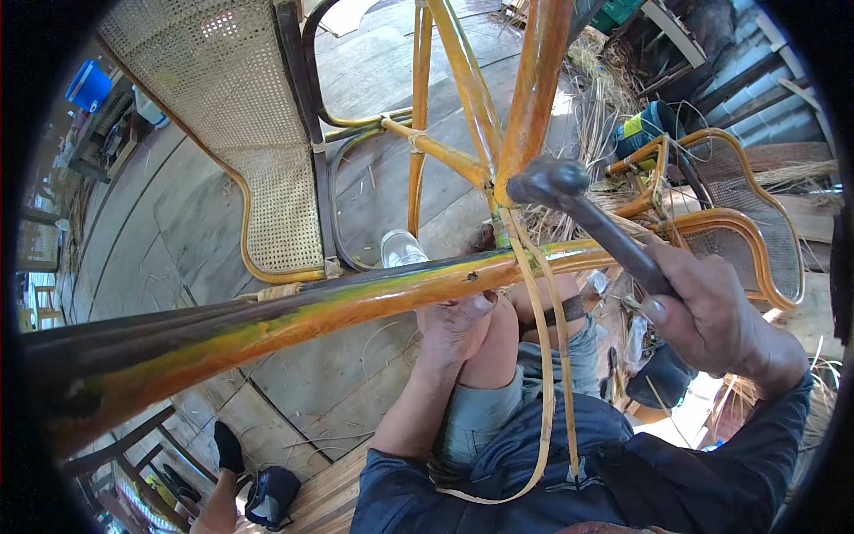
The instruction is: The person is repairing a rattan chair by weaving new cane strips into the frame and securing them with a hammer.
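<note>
My right hand (712, 311) is wrapped round the handle of a dark hammer (614, 236). The hammer's head is at the joint where several glossy yellow-brown rattan poles meet. A thick rattan pole (374, 307) of the chair frame crosses in front of me. My left hand (458, 320) comes up from below against this pole, near the joint, its fingers mostly hidden behind it. From the joint a long pale binding strip (539, 356) hangs in strands over my lap.
A woven cane panel (258, 133) in a dark frame stands at upper left. Another rattan chair piece (738, 222) lies at right, beside loose fibre strips and a dark bucket (654, 125). At lower left is another person's leg (221, 503). A blue bucket (87, 86) sits far left.
</note>
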